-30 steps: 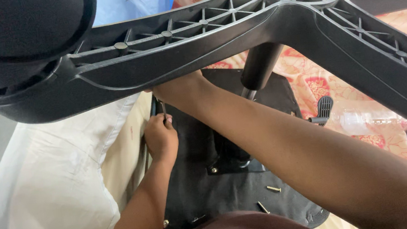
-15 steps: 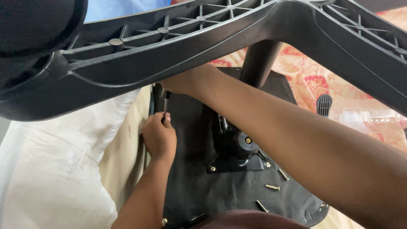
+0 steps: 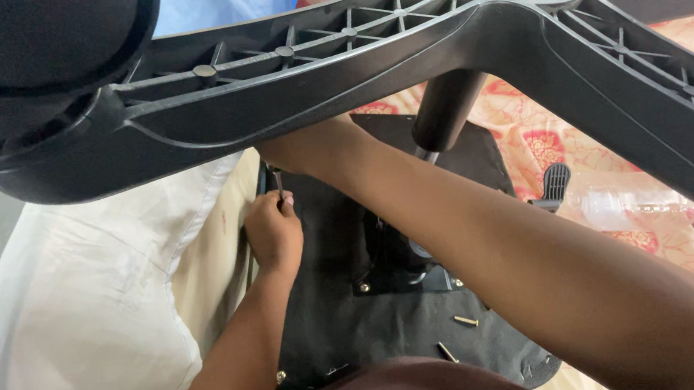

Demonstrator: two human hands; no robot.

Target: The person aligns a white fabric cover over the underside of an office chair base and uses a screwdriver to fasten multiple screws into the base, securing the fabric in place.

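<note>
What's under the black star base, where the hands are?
Under the star base: seat underside, mounting plate, loose screws, left hand gripping a tool. The right hand is partly hidden.

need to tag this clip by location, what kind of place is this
Probably a room in a home, not a workshop. An upturned office chair base and seat underside lie on a patterned orange floral cloth, with white bedding or fabric alongside and loose screws about.

change log, as i see it: my left hand [image 3: 274, 232] sits a little higher beside the thin metal tool [image 3: 278, 180]; my right hand [image 3: 308, 148] is tucked further under the chair base [image 3: 401, 54]; loose screws [image 3: 465, 321] show more plainly.
</note>
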